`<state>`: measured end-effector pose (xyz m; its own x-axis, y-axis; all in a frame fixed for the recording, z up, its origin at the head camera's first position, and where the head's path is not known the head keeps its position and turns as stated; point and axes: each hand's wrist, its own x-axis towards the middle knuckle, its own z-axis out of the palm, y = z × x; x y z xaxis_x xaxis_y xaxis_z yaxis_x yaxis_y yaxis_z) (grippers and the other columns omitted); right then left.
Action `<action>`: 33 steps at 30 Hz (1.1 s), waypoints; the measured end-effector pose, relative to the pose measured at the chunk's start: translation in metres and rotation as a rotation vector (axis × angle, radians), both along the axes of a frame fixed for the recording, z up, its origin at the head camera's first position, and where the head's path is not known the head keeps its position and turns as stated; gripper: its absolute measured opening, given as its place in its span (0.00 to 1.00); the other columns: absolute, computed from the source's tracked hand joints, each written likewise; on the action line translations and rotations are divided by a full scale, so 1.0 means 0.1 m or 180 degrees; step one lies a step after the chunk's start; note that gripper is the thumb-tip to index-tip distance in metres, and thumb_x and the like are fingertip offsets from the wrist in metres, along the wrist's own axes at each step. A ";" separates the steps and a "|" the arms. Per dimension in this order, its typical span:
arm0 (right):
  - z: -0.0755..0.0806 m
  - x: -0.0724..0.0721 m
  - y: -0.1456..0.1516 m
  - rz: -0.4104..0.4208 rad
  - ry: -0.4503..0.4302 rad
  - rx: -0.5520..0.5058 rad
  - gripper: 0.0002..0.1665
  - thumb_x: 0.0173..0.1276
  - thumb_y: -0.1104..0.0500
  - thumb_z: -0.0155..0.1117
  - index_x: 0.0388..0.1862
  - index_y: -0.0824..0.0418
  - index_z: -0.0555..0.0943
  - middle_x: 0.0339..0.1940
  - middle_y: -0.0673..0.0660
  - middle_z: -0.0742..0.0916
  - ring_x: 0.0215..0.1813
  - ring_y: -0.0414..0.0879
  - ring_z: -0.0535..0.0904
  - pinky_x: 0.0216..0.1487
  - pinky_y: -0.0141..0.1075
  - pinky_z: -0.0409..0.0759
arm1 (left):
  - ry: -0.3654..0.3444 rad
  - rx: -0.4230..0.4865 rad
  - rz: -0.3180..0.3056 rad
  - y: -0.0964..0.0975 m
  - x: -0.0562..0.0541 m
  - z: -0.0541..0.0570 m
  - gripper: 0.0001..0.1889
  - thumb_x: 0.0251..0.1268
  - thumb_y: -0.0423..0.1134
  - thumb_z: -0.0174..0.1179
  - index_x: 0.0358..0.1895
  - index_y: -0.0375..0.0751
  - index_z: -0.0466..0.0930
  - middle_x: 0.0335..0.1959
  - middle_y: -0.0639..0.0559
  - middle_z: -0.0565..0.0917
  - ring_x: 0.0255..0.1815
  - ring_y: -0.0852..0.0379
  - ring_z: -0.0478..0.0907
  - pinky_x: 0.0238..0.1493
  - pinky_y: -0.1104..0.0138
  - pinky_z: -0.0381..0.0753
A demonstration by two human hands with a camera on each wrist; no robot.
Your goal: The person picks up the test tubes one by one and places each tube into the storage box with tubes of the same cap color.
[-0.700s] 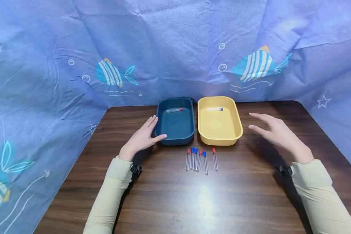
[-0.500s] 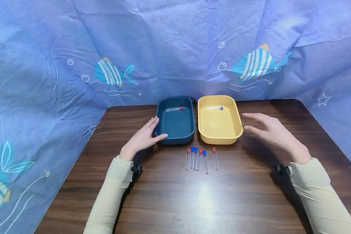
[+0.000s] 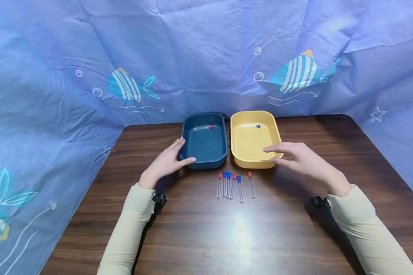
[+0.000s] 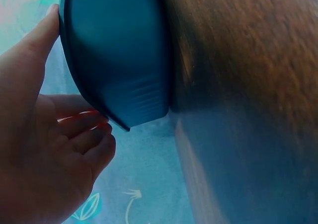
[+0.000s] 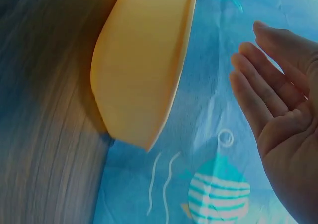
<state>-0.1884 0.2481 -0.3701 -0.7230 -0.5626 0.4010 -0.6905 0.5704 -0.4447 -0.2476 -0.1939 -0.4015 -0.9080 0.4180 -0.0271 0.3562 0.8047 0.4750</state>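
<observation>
My left hand point(image 3: 164, 163) lies along the left rim of the dark blue tray point(image 3: 206, 165), fingers extended and the thumb at its near left corner. In the left wrist view the fingertips and thumb meet the rim of this blue tray point(image 4: 119, 50). Over the right side of the yellow tray point(image 3: 251, 164) hovers my right hand point(image 3: 306, 162), fingers stretched out and holding nothing; the right wrist view shows a gap between it and the tray wall point(image 5: 144, 60). Several capped test tubes, among them a red-capped one point(image 3: 251, 185) and a blue-capped one point(image 3: 240, 190), lie in front of the trays.
One red-capped tube point(image 3: 204, 127) lies inside the blue tray, and one blue-capped tube point(image 3: 250, 126) inside the yellow tray. Both trays stand side by side near the back edge of the wooden table point(image 3: 192, 236). A blue fish-print cloth point(image 3: 206, 57) hangs behind.
My right hand has moved left, from beside the yellow tray to over its right rim. The left hand has stayed at the blue tray. The head view has shifted slightly.
</observation>
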 end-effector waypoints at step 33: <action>-0.39 0.02 -0.38 0.1021 -0.0372 0.1102 0.18 0.63 0.70 0.71 0.50 0.57 0.87 0.52 0.52 0.85 0.55 0.47 0.81 0.56 0.45 0.81 | -0.0112 0.0003 -0.0020 -0.03 0.05 0.10 0.53 0.64 0.71 0.57 0.81 0.38 0.52 0.82 0.46 0.50 0.82 0.48 0.48 0.75 0.48 0.57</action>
<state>-0.1861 0.2098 -0.4091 -0.5204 -0.8504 0.0774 -0.8124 0.4651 -0.3516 -0.2424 -0.1968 -0.3913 -0.9039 0.4237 -0.0584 0.3444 0.8020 0.4881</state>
